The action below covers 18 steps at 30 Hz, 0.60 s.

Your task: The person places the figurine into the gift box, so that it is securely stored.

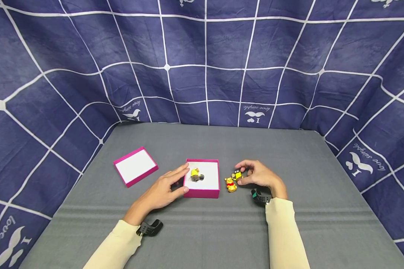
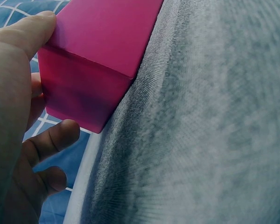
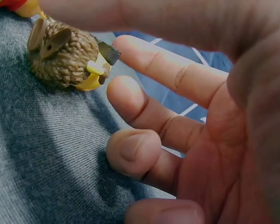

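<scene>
A pink box (image 1: 202, 193) with a white inside stands mid-table, holding a small yellow and brown figurine (image 1: 195, 174) that lies on its side. Along the box's left wall my left hand (image 1: 163, 189) grips it, thumb at the near corner and fingers toward the far one. The left wrist view has the thumb (image 2: 39, 28) against the pink wall. Right of the box, my right hand (image 1: 259, 173) has thumb and index finger on either side of a figurine (image 3: 60, 56) with textured brown and yellow parts. Firm contact there is unclear. Beside it rests a yellow bear figurine (image 1: 230, 185) in red.
A pink lid (image 1: 136, 167), white inside, lies on the grey table (image 1: 208, 231) left of the box. Behind and at the sides hangs a blue cloth (image 1: 225, 45) with white lines.
</scene>
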Each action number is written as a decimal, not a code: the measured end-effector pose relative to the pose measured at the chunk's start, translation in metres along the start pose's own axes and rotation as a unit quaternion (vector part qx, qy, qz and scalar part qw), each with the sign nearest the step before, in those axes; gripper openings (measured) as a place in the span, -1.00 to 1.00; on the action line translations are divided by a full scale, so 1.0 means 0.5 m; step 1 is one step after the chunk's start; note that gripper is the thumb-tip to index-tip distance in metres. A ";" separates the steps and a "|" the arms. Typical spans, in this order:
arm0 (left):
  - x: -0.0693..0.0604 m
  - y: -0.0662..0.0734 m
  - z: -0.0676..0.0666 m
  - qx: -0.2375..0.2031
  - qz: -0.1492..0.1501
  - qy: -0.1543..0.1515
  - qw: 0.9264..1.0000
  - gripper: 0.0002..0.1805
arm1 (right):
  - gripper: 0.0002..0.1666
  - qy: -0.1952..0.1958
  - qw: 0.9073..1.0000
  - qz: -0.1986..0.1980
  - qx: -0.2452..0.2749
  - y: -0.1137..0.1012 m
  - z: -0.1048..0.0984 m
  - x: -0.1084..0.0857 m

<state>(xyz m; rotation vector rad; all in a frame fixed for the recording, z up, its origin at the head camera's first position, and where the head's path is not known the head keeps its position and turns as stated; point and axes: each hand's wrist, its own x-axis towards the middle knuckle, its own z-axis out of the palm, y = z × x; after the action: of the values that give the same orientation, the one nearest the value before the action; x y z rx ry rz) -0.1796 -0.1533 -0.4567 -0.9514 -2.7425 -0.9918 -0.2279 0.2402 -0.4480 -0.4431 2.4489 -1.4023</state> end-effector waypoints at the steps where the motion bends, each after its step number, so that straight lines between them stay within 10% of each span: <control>1: -0.001 0.000 0.000 -0.001 -0.002 0.000 1.000 -0.23 | -0.31 0.000 1.000 0.001 -0.002 0.001 0.001 0.001; 18: -0.001 -0.001 -0.001 -0.002 -0.002 -0.006 1.000 -0.22 | -0.34 -0.001 1.000 0.006 -0.024 0.003 0.006 0.000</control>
<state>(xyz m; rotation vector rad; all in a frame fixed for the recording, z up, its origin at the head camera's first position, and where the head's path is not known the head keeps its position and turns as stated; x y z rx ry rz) -0.1795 -0.1540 -0.4567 -0.9561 -2.7552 -0.9957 -0.2270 0.2386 -0.4510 -0.4401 2.4839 -1.3406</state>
